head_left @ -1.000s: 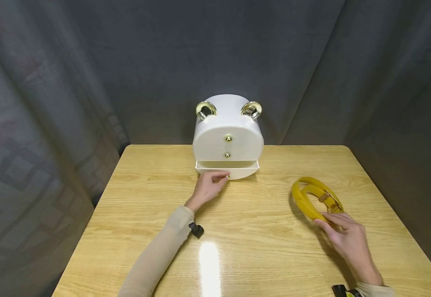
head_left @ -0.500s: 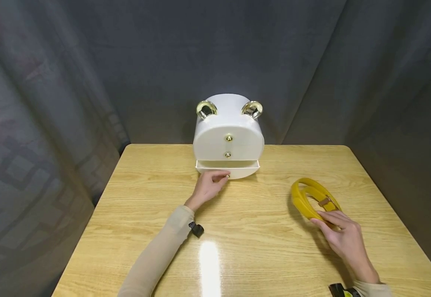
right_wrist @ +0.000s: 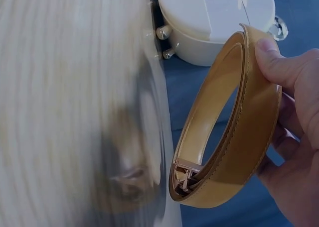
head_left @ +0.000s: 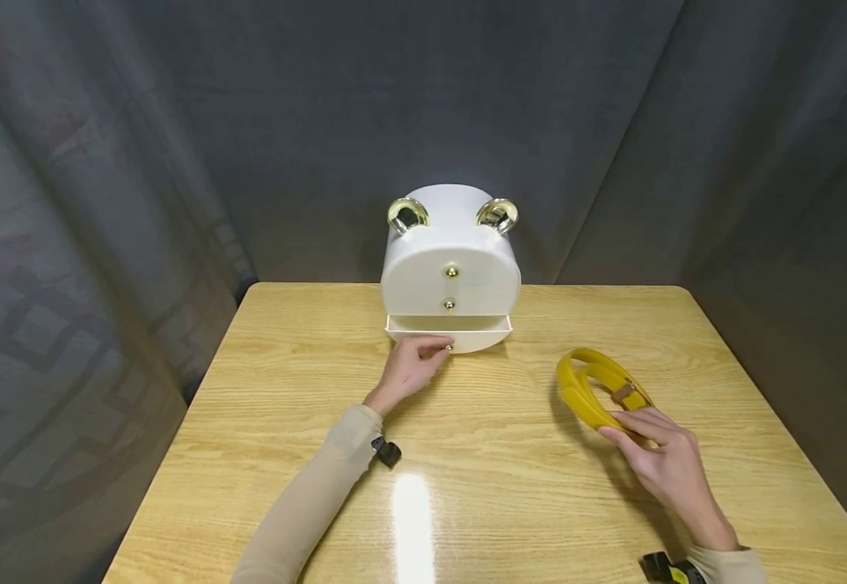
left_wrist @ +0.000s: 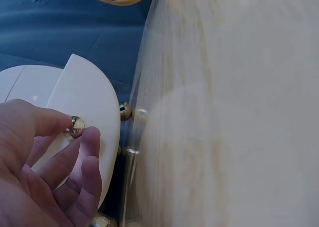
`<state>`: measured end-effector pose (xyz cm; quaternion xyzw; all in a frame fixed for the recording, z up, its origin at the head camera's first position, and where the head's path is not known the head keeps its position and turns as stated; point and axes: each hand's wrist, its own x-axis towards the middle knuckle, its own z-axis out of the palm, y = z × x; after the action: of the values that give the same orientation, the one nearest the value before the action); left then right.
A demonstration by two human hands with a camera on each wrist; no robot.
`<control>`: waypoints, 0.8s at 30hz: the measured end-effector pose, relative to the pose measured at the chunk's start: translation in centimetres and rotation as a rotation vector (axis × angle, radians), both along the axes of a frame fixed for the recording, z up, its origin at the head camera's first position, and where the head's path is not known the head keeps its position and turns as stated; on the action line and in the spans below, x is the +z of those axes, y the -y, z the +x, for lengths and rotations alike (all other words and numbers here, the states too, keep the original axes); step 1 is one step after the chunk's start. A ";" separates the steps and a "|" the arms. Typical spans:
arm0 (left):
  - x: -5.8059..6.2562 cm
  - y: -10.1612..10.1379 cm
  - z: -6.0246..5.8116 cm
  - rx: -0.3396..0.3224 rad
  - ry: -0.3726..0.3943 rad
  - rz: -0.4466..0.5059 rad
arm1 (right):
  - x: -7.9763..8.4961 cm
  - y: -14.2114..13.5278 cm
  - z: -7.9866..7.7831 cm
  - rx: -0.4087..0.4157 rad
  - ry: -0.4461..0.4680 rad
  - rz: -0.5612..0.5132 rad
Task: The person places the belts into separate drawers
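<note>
A white rounded drawer box (head_left: 423,284) with two gold ears stands at the back of the table, its bottom drawer (head_left: 482,339) pulled out. My left hand (head_left: 407,369) pinches the gold knob (left_wrist: 76,127) of that drawer between thumb and finger. On the right, my right hand (head_left: 668,462) holds a coiled yellow belt (head_left: 580,397) above the tabletop. In the right wrist view the thumb presses on the outside of the belt (right_wrist: 249,137) while the other fingers lie behind it. The belt's metal buckle (right_wrist: 187,174) shows inside the loop.
The wooden table (head_left: 496,470) has a shiny light reflection near its front. Grey curtains (head_left: 321,138) hang behind it and on both sides. Two more gold knobs sit on the box front above the drawer. Black wrist cameras (head_left: 387,451) are strapped to both sleeves.
The right hand has moved slightly left with the belt, toward the drawer box. My left hand stays at the knob, and the drawer is pulled out as before.
</note>
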<state>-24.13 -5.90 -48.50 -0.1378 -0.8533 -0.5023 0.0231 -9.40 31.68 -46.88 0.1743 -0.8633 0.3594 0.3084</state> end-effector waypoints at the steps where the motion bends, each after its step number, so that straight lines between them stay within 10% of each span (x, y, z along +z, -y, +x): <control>1: 0.1 0.0 0.0 -0.001 0.000 0.001 | 0.1 0.1 0.0 0.001 0.001 0.002; 24: 0.1 0.1 0.5 -0.032 -0.010 -0.010 | 2.4 1.3 -1.1 0.069 -0.014 0.071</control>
<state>-23.60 -6.03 -48.44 -0.1541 -0.8534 -0.4976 0.0188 -10.54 30.40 -44.51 0.2174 -0.8669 0.3376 0.2954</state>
